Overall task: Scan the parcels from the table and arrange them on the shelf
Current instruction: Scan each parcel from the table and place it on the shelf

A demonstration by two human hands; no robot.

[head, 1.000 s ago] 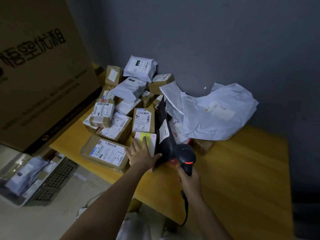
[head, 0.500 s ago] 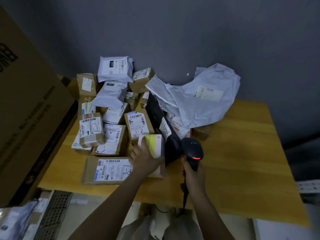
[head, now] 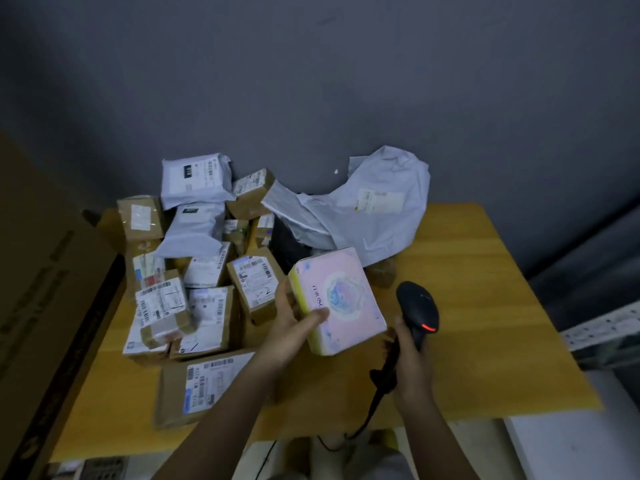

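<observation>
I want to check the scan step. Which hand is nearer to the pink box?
Left. The left hand holds the pink box, thumb on its top face. The right hand grips the scanner beside the box.

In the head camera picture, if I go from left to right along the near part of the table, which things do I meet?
Flat brown parcel → left hand → pink box held by it → black scanner → right hand gripping its handle → bare yellow table.

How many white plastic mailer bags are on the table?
3: one atop the pile's back, one just below it, one large crumpled one at the right. Others may be hidden underneath.
</observation>
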